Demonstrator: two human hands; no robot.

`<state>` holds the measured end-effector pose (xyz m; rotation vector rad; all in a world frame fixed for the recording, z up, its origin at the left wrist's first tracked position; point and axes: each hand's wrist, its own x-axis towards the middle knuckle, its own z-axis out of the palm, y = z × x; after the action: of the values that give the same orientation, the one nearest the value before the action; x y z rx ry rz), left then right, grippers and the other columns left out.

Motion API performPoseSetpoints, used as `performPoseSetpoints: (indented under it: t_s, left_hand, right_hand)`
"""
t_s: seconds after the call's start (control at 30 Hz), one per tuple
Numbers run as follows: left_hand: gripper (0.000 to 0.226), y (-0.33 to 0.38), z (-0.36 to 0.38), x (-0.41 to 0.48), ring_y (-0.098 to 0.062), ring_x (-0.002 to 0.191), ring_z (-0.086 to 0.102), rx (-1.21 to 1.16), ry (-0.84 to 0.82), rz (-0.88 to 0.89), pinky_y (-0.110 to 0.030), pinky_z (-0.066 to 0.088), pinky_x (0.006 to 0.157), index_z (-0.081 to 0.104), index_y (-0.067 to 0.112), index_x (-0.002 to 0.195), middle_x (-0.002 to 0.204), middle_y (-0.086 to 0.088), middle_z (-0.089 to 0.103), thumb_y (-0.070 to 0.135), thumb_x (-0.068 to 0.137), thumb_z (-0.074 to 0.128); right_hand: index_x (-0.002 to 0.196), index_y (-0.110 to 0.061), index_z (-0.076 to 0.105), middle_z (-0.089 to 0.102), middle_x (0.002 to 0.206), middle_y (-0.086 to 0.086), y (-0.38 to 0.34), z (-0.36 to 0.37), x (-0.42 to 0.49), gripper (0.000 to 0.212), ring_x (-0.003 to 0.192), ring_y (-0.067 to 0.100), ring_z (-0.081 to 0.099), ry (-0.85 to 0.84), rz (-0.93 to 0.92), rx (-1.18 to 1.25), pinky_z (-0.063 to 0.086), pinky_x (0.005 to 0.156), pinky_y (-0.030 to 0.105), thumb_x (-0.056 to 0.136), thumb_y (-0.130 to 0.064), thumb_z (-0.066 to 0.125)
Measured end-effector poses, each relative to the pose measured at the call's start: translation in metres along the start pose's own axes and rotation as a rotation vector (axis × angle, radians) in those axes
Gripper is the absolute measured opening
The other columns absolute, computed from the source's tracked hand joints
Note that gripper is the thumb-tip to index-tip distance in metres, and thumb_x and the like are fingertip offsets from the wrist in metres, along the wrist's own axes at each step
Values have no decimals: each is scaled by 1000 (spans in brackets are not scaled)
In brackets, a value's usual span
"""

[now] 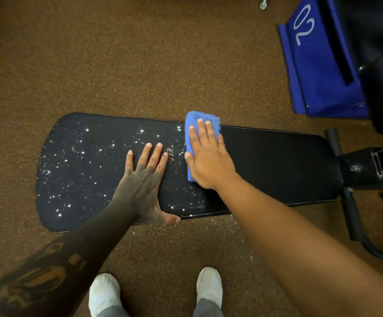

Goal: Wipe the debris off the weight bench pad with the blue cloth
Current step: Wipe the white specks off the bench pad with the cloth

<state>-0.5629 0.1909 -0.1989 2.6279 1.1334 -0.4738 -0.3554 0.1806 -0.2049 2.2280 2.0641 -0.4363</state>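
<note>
The weight bench pad (277,165) is a long black upholstered surface lying crosswise below the camera, over a brown speckled floor (140,65). White debris (76,156) is scattered as bright specks over the left half of the pad; the right half, from the cloth to the frame end, shows plain black. The blue cloth (191,131) lies folded on the pad near its middle, reaching from the far edge toward the near side, at the boundary between the speckled and plain areas. The right hand (209,161) lies flat on top of the cloth, fingers straight and close together, pressing it against the pad without curling round it. The left hand (142,184) rests palm-down on the speckled area just left of the cloth, fingers spread and straight, holding nothing, with the thumb at the pad's near edge. A few specks lie on the floor below the near edge. The black bench frame (373,165) joins the pad at the right end. A blue padded object (318,72) with white numerals lies on the floor at upper right. Two white shoes (104,291) stand on the floor at the bottom.
</note>
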Motion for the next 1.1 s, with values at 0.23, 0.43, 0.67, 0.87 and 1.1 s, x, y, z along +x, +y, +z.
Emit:
performPoseSetpoints:
  t_s: [0.23, 0.43, 0.67, 0.87, 1.1]
  left_hand:
    - [163, -9, 0, -2, -32, 152, -26, -23, -14, -1, -63, -5, 123, -14, 6, 157, 165, -13, -26, 112, 39, 27]
    - [163, -10, -1, -3, -32, 152, -26, -24, -16, 3, -63, -5, 123, -15, 7, 157, 165, -13, -26, 111, 39, 29]
    - [163, -11, 0, -4, -33, 151, -28, -25, -22, 7, -63, -5, 122, -15, 6, 156, 165, -14, -27, 111, 40, 29]
    - [162, -11, 2, -4, -34, 151, -28, 6, -14, 8, -63, -5, 122, -20, 5, 155, 164, -15, -28, 111, 42, 28]
    - [163, -11, 1, -3, -33, 151, -28, 10, -17, 4, -63, -4, 122, -20, 5, 155, 164, -14, -29, 111, 41, 28]
  right_hand:
    - [157, -14, -2, -11, 165, 9, -5, -6, 15, 66, 151, 27, -15, -2, 77, 47, 4, 121, 50, 104, -40, 27]
    - [158, -17, 1, -9, 166, 7, -7, -8, 16, 64, 152, 24, -12, -25, -86, -12, 7, 122, 49, 104, -40, 27]
    - [158, -16, 0, -10, 166, 7, -16, -6, 15, 65, 152, 23, -13, -39, -213, -46, 6, 123, 48, 104, -41, 27]
    - [157, -15, 0, -9, 166, 8, -21, -5, 20, 64, 152, 24, -13, -14, -95, 7, 3, 122, 48, 104, -39, 27]
    - [158, -16, 2, -10, 166, 7, -20, -5, 26, 62, 152, 24, -13, -24, -14, 40, 4, 122, 49, 104, -38, 26]
